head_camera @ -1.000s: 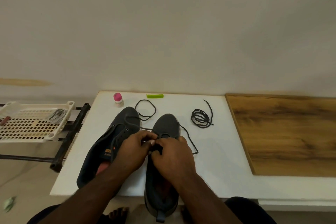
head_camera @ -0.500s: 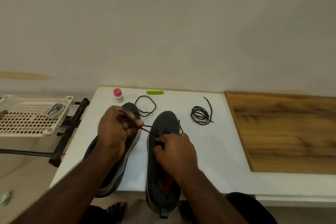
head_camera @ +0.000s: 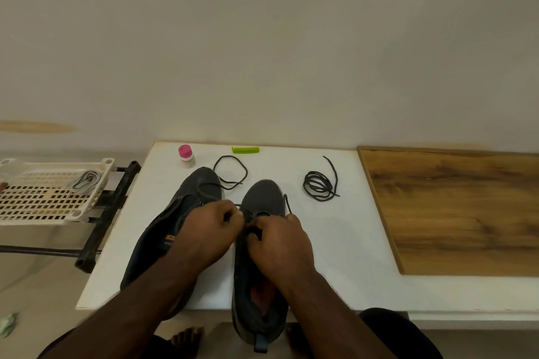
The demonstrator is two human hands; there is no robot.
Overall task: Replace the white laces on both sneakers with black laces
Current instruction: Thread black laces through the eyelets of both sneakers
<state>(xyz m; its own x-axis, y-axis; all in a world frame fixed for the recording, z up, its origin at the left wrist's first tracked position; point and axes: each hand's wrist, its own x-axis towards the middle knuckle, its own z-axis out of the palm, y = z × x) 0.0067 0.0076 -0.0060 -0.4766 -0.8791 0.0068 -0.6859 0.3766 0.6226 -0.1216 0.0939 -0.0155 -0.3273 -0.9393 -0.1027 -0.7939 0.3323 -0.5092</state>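
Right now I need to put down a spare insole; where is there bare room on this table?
Bare white table lies right of the right sneaker, before the wooden board, nearer than the coiled black lace. The board is bare too. It is crowded around both hands, the left sneaker, loose lace and pink-capped bottle.

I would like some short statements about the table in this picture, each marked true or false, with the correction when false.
1. Both hands work at the right sneaker. True: the left hand and the right hand meet over its eyelets.
2. The coiled black lace lies left of both sneakers. False: it lies to their right, on the white table.
3. A green clip lies near the table's far edge. True.
4. The pink-capped bottle stands on the wooden board. False: it stands on the white table, beyond the left sneaker.
5. The plastic basket sits on the table. False: it sits on a rack beside it.
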